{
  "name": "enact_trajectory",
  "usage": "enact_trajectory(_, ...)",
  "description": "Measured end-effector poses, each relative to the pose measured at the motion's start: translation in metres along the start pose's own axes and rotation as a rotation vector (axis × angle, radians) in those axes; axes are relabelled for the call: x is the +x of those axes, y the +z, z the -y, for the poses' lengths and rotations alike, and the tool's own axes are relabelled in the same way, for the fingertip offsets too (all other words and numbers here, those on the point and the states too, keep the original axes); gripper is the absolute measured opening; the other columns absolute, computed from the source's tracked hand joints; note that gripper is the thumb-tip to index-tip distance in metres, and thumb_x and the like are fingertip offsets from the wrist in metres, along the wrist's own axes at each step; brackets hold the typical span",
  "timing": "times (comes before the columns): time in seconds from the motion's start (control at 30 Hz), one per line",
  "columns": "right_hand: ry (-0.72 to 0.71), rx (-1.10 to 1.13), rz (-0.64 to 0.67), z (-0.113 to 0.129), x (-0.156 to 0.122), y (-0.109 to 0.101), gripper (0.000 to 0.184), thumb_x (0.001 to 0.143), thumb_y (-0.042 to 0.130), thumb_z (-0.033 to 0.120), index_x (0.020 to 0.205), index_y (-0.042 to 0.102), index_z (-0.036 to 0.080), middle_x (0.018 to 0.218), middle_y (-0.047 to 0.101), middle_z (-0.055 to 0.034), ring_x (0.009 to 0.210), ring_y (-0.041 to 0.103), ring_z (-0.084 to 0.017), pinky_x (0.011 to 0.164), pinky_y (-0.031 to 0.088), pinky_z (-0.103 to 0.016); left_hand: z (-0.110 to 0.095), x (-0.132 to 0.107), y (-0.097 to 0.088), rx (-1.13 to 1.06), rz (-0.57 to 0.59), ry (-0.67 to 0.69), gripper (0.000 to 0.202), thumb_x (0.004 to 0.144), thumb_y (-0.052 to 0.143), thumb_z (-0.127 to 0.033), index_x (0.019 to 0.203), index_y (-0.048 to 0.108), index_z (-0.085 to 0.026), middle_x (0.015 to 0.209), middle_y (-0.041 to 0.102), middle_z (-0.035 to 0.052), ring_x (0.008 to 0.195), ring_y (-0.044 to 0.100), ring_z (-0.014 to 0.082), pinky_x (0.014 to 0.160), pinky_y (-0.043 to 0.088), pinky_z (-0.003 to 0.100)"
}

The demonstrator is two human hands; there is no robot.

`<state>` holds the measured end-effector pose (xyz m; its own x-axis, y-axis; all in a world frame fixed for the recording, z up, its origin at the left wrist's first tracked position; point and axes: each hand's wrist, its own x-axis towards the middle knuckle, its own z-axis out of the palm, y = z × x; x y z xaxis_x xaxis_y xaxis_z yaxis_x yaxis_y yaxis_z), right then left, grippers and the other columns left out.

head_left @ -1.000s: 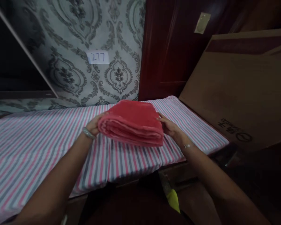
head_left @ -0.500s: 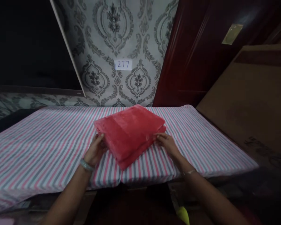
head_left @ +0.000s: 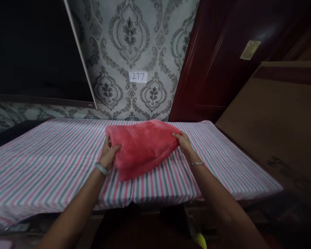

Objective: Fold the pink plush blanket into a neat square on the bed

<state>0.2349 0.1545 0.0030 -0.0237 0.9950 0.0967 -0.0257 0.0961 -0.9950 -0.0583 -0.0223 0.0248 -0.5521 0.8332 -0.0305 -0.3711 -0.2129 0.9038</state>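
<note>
A folded red towel [head_left: 142, 147] hangs a little above a table covered in a pink, grey and white striped cloth [head_left: 54, 162]. My left hand [head_left: 109, 154] grips the towel's left edge with the thumb on top. The towel's upper right corner is pinched by my right hand [head_left: 182, 141]. The lower fold droops toward me between the two hands. Both wrists wear thin bangles.
A patterned grey wall with a paper label reading 277 [head_left: 138, 76] stands behind the table. A dark red door [head_left: 223, 62] is at the back right. A large cardboard sheet [head_left: 282, 124] leans at the right. A dark opening fills the upper left.
Both hands have moved up onto the towel's side edges and raised it off the cloth; its thick stack now sags into a looser hanging shape. The camera shifted slightly.
</note>
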Motion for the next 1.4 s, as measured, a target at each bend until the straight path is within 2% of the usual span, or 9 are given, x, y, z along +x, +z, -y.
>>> enact_trajectory(0.1,-0.1,0.049,0.034,-0.004,-0.042,-0.002,0.039,0.07,0.074,0.049,0.096,0.063,0.023,0.098,0.073,-0.0037,0.095,0.067,-0.025,0.086,0.056,-0.038,-0.035,0.022,-0.019,0.148,0.047,0.093,0.065,0.053,0.082,-0.009,0.116,0.068,-0.021,0.107,0.074,0.0054,0.089,0.07,0.0215,0.067,0.057,0.022)
enact_trajectory(0.2,0.011,0.029,0.242,-0.021,-0.09,-0.009,0.045,0.071,0.078,0.054,0.102,0.064,0.024,0.1,0.073,-0.0052,0.095,0.066,-0.026,0.081,0.056,-0.038,-0.047,0.032,-0.047,0.281,0.02,-0.077,0.052,0.053,0.082,-0.01,0.103,0.071,-0.017,0.09,0.074,0.0058,0.068,0.069,0.0201,0.055,0.055,0.025)
enact_trajectory(0.3,0.175,-0.058,0.389,-0.033,-0.111,-0.019,0.05,0.067,0.08,0.058,0.099,0.066,0.023,0.094,0.072,-0.006,0.087,0.066,-0.025,0.071,0.055,-0.036,-0.039,0.024,-0.07,0.364,-0.067,-0.273,0.035,0.059,0.083,-0.014,0.091,0.07,-0.013,0.075,0.072,0.0089,0.056,0.065,0.0211,0.048,0.052,0.028)
enact_trajectory(0.5,0.133,-0.215,0.272,-0.022,-0.088,-0.023,0.055,0.073,0.069,0.065,0.107,0.069,0.023,0.088,0.069,-0.0024,0.071,0.06,-0.018,0.054,0.044,-0.027,-0.029,-0.009,-0.093,0.511,-0.13,-0.097,0.033,0.06,0.09,-0.032,0.082,0.071,-0.015,0.072,0.069,0.0043,0.068,0.062,0.0177,0.056,0.048,0.022)
enact_trajectory(0.67,0.173,-0.157,0.307,-0.029,-0.085,-0.011,0.057,0.072,0.072,0.062,0.11,0.067,0.021,0.092,0.072,-0.0046,0.082,0.066,-0.022,0.064,0.051,-0.031,-0.029,-0.032,-0.101,0.731,-0.097,0.05,0.038,0.062,0.084,-0.054,0.067,0.068,-0.02,0.06,0.056,-0.0003,0.062,0.046,0.0153,0.05,0.038,0.022)
enact_trajectory(0.93,-0.028,-0.089,0.216,-0.02,-0.09,-0.001,0.045,0.069,0.076,0.05,0.104,0.063,0.025,0.086,0.07,-0.0019,0.078,0.065,-0.022,0.071,0.053,-0.035,-0.018,-0.035,-0.1,0.685,-0.13,0.163,0.033,0.064,0.08,-0.047,0.062,0.06,-0.02,0.059,0.048,-0.0014,0.06,0.041,0.0131,0.052,0.033,0.022)
enact_trajectory(1.2,0.193,-0.04,0.236,-0.055,-0.101,-0.009,0.053,0.059,0.079,0.053,0.101,0.061,0.025,0.087,0.07,-0.0018,0.078,0.066,-0.022,0.073,0.053,-0.035,-0.005,-0.037,-0.117,0.61,-0.087,0.005,0.041,0.059,0.082,-0.052,0.062,0.057,-0.019,0.057,0.046,-0.0026,0.056,0.038,0.0108,0.048,0.031,0.021)
enact_trajectory(1.3,0.113,-0.157,0.251,-0.056,-0.092,-0.022,0.055,0.071,0.071,0.06,0.112,0.063,0.024,0.092,0.072,-0.0047,0.084,0.068,-0.023,0.076,0.055,-0.037,-0.016,-0.03,-0.126,0.613,-0.053,-0.03,0.046,0.059,0.08,-0.06,0.069,0.063,-0.019,0.065,0.058,0.0018,0.062,0.051,0.0151,0.052,0.041,0.023)
enact_trajectory(1.4,-0.107,-0.375,0.15,-0.036,-0.064,-0.016,0.063,0.081,0.059,0.064,0.129,0.06,0.023,0.115,0.071,-0.0121,0.105,0.067,-0.029,0.09,0.054,-0.046,-0.036,-0.008,-0.119,0.777,-0.113,0.115,0.053,0.069,0.069,-0.064,0.097,0.072,-0.019,0.102,0.073,0.0096,0.095,0.066,0.0262,0.075,0.056,0.031)
